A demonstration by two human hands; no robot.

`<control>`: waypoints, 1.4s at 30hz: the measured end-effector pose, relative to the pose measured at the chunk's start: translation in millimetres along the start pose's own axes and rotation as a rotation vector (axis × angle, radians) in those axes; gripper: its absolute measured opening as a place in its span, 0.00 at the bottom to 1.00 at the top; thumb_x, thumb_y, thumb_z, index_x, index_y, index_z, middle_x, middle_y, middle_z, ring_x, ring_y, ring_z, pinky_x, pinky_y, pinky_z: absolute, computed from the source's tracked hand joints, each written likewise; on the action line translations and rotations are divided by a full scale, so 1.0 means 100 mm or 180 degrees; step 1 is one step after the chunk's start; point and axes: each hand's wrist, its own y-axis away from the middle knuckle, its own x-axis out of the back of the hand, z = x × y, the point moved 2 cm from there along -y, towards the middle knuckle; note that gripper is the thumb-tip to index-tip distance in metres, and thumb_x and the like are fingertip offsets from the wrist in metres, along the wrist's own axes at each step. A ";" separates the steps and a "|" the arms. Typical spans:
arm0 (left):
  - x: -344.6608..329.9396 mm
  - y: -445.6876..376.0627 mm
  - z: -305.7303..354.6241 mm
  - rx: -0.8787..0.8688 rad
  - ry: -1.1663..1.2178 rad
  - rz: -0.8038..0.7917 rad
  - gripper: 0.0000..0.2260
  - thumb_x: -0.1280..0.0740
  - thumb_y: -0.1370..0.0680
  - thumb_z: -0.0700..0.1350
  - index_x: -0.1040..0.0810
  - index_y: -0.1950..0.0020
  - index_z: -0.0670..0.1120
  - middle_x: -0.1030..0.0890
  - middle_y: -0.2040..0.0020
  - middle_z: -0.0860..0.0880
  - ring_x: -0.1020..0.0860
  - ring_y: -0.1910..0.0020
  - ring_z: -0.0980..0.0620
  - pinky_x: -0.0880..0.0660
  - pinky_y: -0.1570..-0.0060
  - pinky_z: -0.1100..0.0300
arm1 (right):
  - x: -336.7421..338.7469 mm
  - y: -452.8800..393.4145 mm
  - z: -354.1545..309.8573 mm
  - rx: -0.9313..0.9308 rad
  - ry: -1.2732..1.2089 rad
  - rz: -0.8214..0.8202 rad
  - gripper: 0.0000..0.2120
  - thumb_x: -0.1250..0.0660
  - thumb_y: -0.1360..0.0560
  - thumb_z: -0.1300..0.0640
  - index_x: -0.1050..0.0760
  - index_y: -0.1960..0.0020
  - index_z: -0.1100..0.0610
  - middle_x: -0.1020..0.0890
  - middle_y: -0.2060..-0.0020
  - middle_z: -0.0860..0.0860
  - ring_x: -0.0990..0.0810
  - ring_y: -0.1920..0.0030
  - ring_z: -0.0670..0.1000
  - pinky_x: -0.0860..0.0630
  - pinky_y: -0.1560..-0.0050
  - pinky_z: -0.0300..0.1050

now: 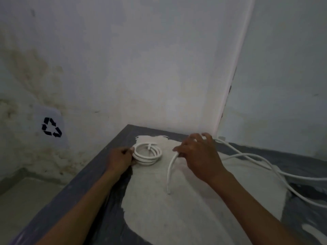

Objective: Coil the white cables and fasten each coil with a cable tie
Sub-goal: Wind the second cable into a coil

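Loose white cable [170,174] is lying on the bench [99,206], its free end nearest. Right hand [198,156] is pinching it; advisable to form even loops. Left hand [120,159] is gripping the finished coil [147,153], round, already tied, farther back.

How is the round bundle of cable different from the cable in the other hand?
The bundle is wound into stacked loops; the loose cable trails uncoiled across the table. A tie crosses the bundle; the loose cable has none. The left hand touches the bundle; the right hand grips the loose cable. Both are white.
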 end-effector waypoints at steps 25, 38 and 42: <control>-1.30 1.53 2.04 -0.0599 0.1062 -0.2596 0.14 0.47 0.18 0.46 0.26 0.55 0.41 0.34 0.75 0.51 0.39 0.79 0.57 0.40 0.80 0.67 | 1.26 0.17 1.18 -0.0687 -0.0938 0.1786 0.17 0.44 0.20 0.44 0.22 0.40 0.50 0.18 0.45 0.47 0.20 0.47 0.46 0.22 0.44 0.54; -1.31 1.27 1.88 -0.0939 0.1699 -0.1702 0.19 0.38 0.29 0.55 0.32 0.78 0.50 0.41 0.80 0.55 0.45 0.83 0.58 0.49 0.81 0.70 | 1.02 0.22 1.60 -0.1795 -0.1162 0.1556 0.09 0.42 0.18 0.52 0.26 0.41 0.51 0.21 0.49 0.48 0.24 0.55 0.45 0.26 0.56 0.38; -1.69 1.37 1.73 -0.0681 0.1882 -0.1891 0.20 0.39 0.27 0.55 0.35 0.77 0.50 0.42 0.81 0.55 0.46 0.84 0.59 0.49 0.83 0.69 | 0.90 0.43 1.80 -0.1909 -0.1112 0.1434 0.11 0.42 0.18 0.51 0.26 0.41 0.53 0.21 0.51 0.48 0.25 0.58 0.44 0.31 0.62 0.29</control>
